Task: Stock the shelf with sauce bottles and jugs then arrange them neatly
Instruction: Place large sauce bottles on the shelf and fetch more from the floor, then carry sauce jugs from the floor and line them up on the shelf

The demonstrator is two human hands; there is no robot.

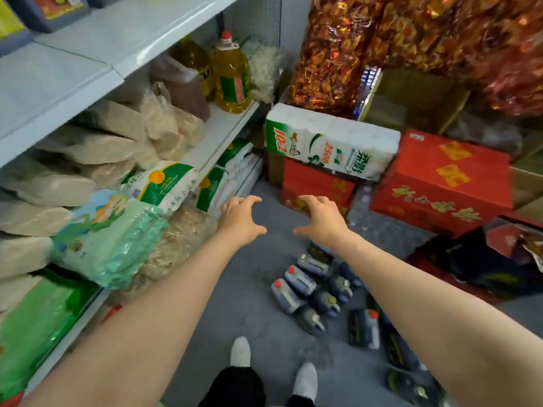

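Both arms are seen extended fwd, mid-frame, palms down. Left hand [242,220]: fingers spread and slightly hooked, nothing held. Right hand [321,220]: same, fingers spread, thumb out toward the other hand, nothing held. The two hands are kept apart, a gap of bare floor [264,289] between them.

Task items: a cluster of dark sauce jugs [311,292] is seen on the floor, lower centre-right of frame, below the right forearm; red caps are noted on several, paler caps on others. More dark bottles [364,327] lie just to the right of the cluster, partly hidden by the arm. Count cannot be told. No jug is touched by either hand.

Shelf unit [97,69] fills left of frame. Upper left: dark jugs w/ labels [50,10] already stood on the top shelf, cut by frame edge. Mid shelf: bagged dry goods [117,142] stacked, two yellow oil jugs [230,76] at its far end. Lower shelf: green-and-white bags [164,183].

Right/centre: tissue pack [332,142] laid on red cartons [440,180]. Top right: foil-wrapped packs [411,33]. Bottom centre: pale shoes [241,351] on floor. Frame is motion-blurred.
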